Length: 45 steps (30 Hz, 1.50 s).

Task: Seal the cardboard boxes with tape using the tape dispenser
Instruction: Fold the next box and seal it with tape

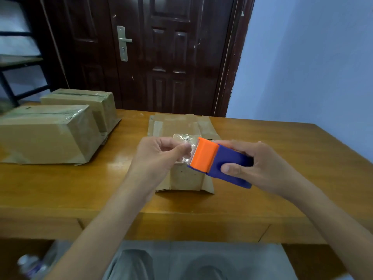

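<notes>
A small cardboard box [182, 128] stands in the middle of the wooden table [272, 158], its bottom flaps splayed out. Above it my right hand [260, 164] grips a blue and orange tape dispenser [218, 162], orange end pointing left. My left hand [159, 156] pinches the crinkled clear tape end [186, 153] at the dispenser's mouth. Shiny tape lies on the box top behind the hands. Two larger taped boxes, one nearer [46, 134] and one behind [84, 104], sit at the table's left.
A dark wooden door [161, 53] stands behind the table, a pale blue wall to its right. A black shelf frame [12, 63] is at far left. A plastic bottle [30, 263] lies on the floor at lower left.
</notes>
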Motion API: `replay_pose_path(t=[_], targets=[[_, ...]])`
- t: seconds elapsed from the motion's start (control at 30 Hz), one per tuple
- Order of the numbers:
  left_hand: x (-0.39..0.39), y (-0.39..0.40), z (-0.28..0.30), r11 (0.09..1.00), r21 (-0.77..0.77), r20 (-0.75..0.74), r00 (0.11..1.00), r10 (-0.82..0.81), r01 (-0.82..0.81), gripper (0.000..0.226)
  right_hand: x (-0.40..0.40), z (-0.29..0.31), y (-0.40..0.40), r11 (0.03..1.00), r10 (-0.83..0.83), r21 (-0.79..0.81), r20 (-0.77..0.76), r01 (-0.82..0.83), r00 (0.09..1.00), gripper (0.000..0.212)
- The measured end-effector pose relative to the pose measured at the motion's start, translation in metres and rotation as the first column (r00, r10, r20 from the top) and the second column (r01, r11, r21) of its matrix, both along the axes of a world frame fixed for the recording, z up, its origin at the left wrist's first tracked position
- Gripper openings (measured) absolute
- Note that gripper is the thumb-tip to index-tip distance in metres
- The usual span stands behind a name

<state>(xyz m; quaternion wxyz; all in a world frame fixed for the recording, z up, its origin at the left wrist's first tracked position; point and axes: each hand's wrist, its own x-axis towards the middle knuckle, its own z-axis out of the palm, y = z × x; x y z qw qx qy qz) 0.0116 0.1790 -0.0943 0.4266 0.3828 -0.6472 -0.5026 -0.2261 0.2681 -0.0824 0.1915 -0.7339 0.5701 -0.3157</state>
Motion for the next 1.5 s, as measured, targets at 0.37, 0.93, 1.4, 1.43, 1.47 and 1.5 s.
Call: replay_pose_path(t=[0.37, 0.93, 1.4, 1.43, 1.47, 1.5], targets=[[0.018, 0.001, -0.016, 0.959, 0.144, -0.024, 0.968, 0.251, -0.245, 0.018, -0.043, 0.049, -0.012, 0.976, 0.026, 0.216, -0.034, -0.018, 0.999, 0.011], [0.009, -0.029, -0.037, 0.976, 0.119, 0.141, 0.976, 0.164, -0.182, 0.028, -0.061, 0.023, -0.04, 0.924, -0.026, 0.383, 0.057, 0.002, 0.998, 0.031], [0.011, -0.044, -0.074, 0.922, 0.374, 0.032, 0.992, -0.121, 0.101, 0.03, -0.063, -0.025, -0.051, 0.87, -0.064, 0.493, 0.068, 0.022, 0.996, 0.088], [0.01, -0.044, -0.075, 0.921, 0.376, 0.028, 0.993, -0.117, 0.098, 0.03, -0.063, -0.028, -0.051, 0.872, -0.065, 0.489, 0.087, 0.014, 0.994, 0.091], [0.009, -0.044, -0.076, 0.92, 0.38, 0.021, 0.993, -0.114, 0.098, 0.03, -0.064, -0.031, -0.052, 0.877, -0.07, 0.481, 0.106, 0.011, 0.992, 0.09], [0.008, -0.044, -0.077, 0.916, 0.388, 0.006, 0.993, -0.115, 0.104, 0.029, -0.065, -0.034, -0.052, 0.882, -0.083, 0.471, 0.125, 0.015, 0.989, 0.087]])
